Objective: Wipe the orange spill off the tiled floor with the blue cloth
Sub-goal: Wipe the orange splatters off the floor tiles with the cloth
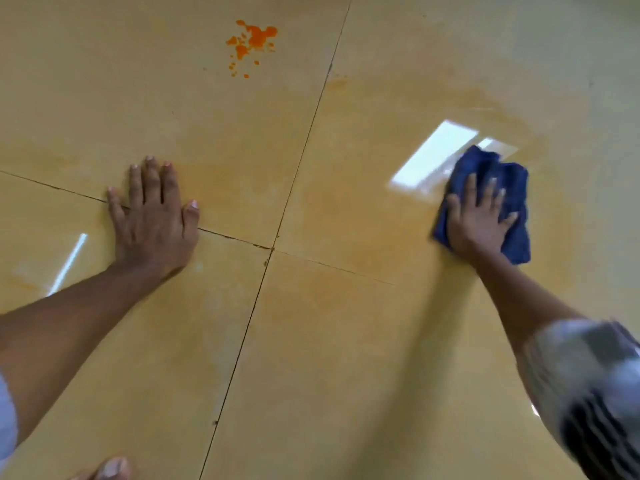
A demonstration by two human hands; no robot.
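Observation:
The orange spill [252, 43] is a patch of bright splatters and small drops on the glossy yellow tiled floor [346, 341], at the top centre. The crumpled blue cloth [512, 188] lies on the floor at the right, far from the spill. My right hand [476, 220] presses flat on the cloth with fingers spread. My left hand [154, 216] rests flat on the bare floor at the left, palm down over a grout line, holding nothing. Faint orange smears tint the tile between the two hands and above the cloth.
Dark grout lines cross at a tile corner [272, 249] between my hands. A bright window reflection [433, 157] shines just left of the cloth. A toe [112, 468] shows at the bottom edge.

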